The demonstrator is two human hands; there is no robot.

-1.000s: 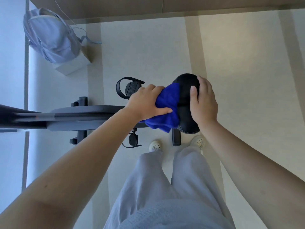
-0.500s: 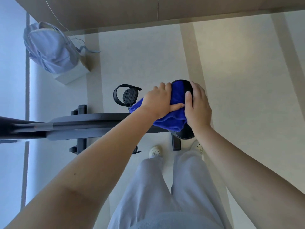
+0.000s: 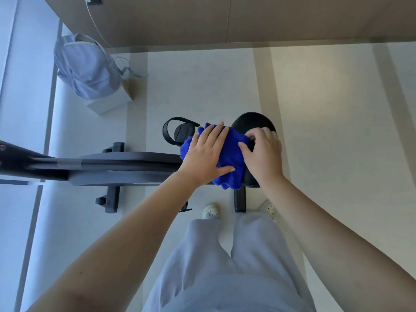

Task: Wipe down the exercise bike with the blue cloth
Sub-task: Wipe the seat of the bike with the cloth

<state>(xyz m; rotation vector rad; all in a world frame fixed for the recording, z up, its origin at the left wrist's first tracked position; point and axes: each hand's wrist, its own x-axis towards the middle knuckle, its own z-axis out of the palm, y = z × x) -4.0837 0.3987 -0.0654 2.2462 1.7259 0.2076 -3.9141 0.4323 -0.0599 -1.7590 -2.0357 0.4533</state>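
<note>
The dark grey exercise bike (image 3: 112,167) stands below me, its black saddle (image 3: 254,121) at the centre. The blue cloth (image 3: 231,154) is spread over the saddle's left part and hangs off its near side. My left hand (image 3: 207,154) lies flat on the cloth with straight fingers and presses it down. My right hand (image 3: 264,154) sits on the saddle's right side, fingers curled over the saddle, thumb touching the cloth's edge. Most of the saddle's middle is hidden by the hands and the cloth.
A strapped black pedal (image 3: 181,131) juts out beyond the cloth. A pale blue backpack (image 3: 87,68) rests on a white box (image 3: 108,104) by the wall at the far left. My feet in white shoes (image 3: 210,211) stand beside the bike's rear foot (image 3: 239,199).
My left hand has opened flat and slid the cloth left over the saddle. My right hand's fingers have curled on the saddle. The view has tilted up.
</note>
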